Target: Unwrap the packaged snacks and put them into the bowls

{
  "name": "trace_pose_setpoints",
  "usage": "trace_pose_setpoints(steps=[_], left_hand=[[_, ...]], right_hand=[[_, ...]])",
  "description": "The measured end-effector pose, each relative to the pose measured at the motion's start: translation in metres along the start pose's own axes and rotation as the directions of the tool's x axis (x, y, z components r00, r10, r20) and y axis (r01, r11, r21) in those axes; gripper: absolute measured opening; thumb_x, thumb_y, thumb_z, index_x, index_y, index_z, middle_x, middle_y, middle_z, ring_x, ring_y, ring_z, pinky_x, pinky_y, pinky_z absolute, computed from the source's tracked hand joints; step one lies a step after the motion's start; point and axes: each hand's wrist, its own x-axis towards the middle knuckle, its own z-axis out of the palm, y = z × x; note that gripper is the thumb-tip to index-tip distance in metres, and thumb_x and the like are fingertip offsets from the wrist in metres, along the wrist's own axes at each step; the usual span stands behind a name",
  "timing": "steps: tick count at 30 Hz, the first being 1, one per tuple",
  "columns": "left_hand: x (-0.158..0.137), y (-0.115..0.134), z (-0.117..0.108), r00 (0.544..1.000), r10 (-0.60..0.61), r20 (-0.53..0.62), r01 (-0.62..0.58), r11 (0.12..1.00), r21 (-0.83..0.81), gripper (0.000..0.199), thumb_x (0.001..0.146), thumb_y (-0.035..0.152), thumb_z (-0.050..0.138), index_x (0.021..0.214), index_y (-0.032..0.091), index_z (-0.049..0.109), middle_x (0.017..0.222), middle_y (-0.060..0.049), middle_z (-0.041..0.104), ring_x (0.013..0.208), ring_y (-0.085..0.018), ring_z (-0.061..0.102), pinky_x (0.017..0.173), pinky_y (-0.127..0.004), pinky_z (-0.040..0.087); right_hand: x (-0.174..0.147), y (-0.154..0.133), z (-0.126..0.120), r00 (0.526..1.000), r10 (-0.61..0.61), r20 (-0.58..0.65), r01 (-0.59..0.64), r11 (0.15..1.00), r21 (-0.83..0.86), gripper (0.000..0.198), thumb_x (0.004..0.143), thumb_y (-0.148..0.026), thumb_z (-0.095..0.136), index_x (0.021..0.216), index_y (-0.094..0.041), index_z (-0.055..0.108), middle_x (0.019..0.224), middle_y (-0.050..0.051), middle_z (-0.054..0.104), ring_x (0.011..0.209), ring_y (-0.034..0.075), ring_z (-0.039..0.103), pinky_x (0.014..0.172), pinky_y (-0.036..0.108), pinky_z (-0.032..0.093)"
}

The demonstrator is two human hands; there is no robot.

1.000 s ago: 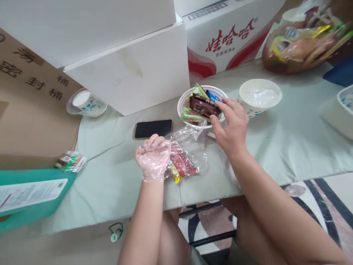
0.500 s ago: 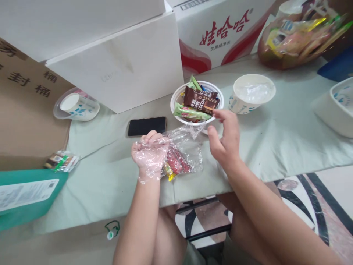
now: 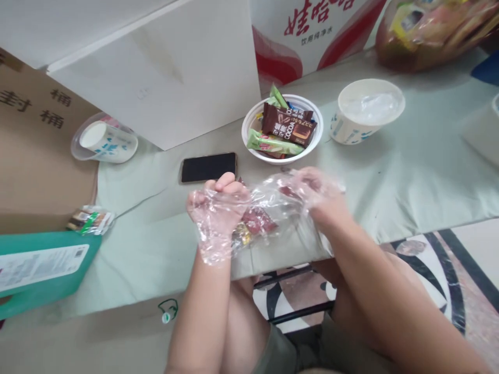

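A clear plastic bag (image 3: 268, 196) stretches between my two hands, just above the cloth-covered table. Red and yellow wrapped snacks (image 3: 258, 221) show through its film. My left hand (image 3: 220, 208) is closed on the bag's left side, its fingers curled, with film draped over the palm and down to the wrist. On the other side my right hand (image 3: 322, 192) grips the bag, smeared by motion, film lying across its fingers. Just beyond the bag stands a white bowl (image 3: 249, 141) filled with wrapped snacks, among them a brown cocoa packet (image 3: 288, 127) and a green packet (image 3: 275, 144).
A dark phone (image 3: 209, 167) lies left of the bowl. To the right is a paper bowl (image 3: 339, 130) with clear plastic inside. White boxes (image 3: 156, 78) stand behind. A paper cup (image 3: 117, 145) rests at left, above a small snack packet (image 3: 90, 220) and a green bag (image 3: 50, 291).
My right hand has come down from beside the snack bowl and taken hold of the plastic bag, which is now pulled wider. My left hand keeps its grip. The camera view has tilted downward.
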Motion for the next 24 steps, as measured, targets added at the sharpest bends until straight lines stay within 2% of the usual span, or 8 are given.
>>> trace_pose_setpoints(steps=[3,7,10,13,19,20,22,24], left_hand=[[0.004,0.013,-0.008,0.999,-0.026,0.040,0.028,0.999,-0.047,0.034,0.073,0.033,0.071,0.057,0.019,0.045,0.078,-0.003,0.055,0.074,-0.015,0.064,0.073,-0.033,0.062],[0.011,0.023,-0.018,0.994,0.102,-0.050,-0.094,0.985,0.145,0.005,0.067,0.015,0.065,0.066,0.019,0.061,0.086,-0.004,0.063,0.083,-0.019,0.069,0.070,-0.031,0.061],[0.013,0.022,-0.020,0.988,0.149,-0.029,-0.139,0.967,0.216,0.025,0.064,0.015,0.069,0.087,0.021,0.072,0.101,-0.006,0.069,0.095,-0.023,0.070,0.073,-0.032,0.061],[0.010,0.022,-0.017,0.976,0.210,0.059,-0.218,0.933,0.285,0.042,0.061,0.015,0.075,0.101,0.025,0.071,0.122,-0.006,0.068,0.116,-0.026,0.067,0.087,-0.033,0.059],[0.007,0.029,-0.019,0.846,0.532,-0.029,-0.499,0.810,0.306,0.023,0.071,0.024,0.066,0.092,0.022,0.072,0.110,-0.007,0.069,0.114,-0.022,0.065,0.092,-0.032,0.054],[0.006,0.029,-0.021,0.832,0.554,0.023,-0.525,0.774,0.354,0.020,0.073,0.025,0.067,0.093,0.022,0.073,0.109,-0.007,0.069,0.113,-0.021,0.065,0.093,-0.032,0.053],[0.003,0.028,-0.025,0.832,0.492,0.257,-0.551,0.672,0.495,0.025,0.074,0.026,0.073,0.099,0.024,0.074,0.117,-0.007,0.068,0.120,-0.023,0.064,0.102,-0.035,0.052],[-0.003,0.027,-0.026,0.825,0.260,0.501,-0.556,0.529,0.641,0.044,0.070,0.025,0.079,0.114,0.027,0.072,0.135,-0.008,0.063,0.133,-0.029,0.057,0.112,-0.041,0.048]], right_hand=[[-0.001,-0.012,-0.007,0.984,-0.086,-0.158,0.101,0.991,0.091,0.023,0.079,-0.041,0.077,0.078,-0.027,0.059,0.066,-0.004,0.060,0.055,0.014,0.053,0.053,0.030,0.041],[-0.002,-0.017,-0.008,0.939,-0.158,-0.306,0.198,0.974,0.107,0.022,0.076,-0.035,0.078,0.078,-0.029,0.057,0.057,-0.006,0.047,0.045,0.011,0.038,0.042,0.028,0.022],[-0.002,-0.013,-0.004,0.929,-0.140,-0.342,0.196,0.971,0.134,0.024,0.074,-0.034,0.079,0.078,-0.030,0.055,0.058,-0.006,0.045,0.045,0.010,0.036,0.040,0.026,0.021],[-0.001,-0.008,-0.002,0.922,-0.163,-0.352,0.222,0.966,0.133,0.024,0.077,-0.035,0.078,0.078,-0.028,0.054,0.058,-0.007,0.044,0.045,0.010,0.037,0.039,0.024,0.021],[-0.003,-0.005,-0.005,0.933,-0.160,-0.324,0.192,0.979,0.070,0.019,0.079,-0.028,0.076,0.082,-0.027,0.058,0.057,-0.009,0.045,0.044,0.008,0.037,0.039,0.024,0.025],[-0.004,-0.006,-0.005,0.937,-0.135,-0.324,0.163,0.985,0.062,0.020,0.078,-0.029,0.077,0.084,-0.027,0.058,0.058,-0.009,0.046,0.044,0.008,0.037,0.038,0.023,0.024],[-0.004,-0.007,-0.007,0.946,-0.080,-0.313,0.111,0.990,0.084,0.025,0.075,-0.031,0.080,0.088,-0.029,0.058,0.056,-0.010,0.044,0.042,0.008,0.033,0.037,0.022,0.021],[-0.002,-0.008,-0.011,0.966,-0.024,-0.258,0.067,0.985,0.161,0.033,0.072,-0.036,0.084,0.088,-0.030,0.056,0.053,-0.011,0.038,0.040,0.008,0.027,0.036,0.022,0.017]])
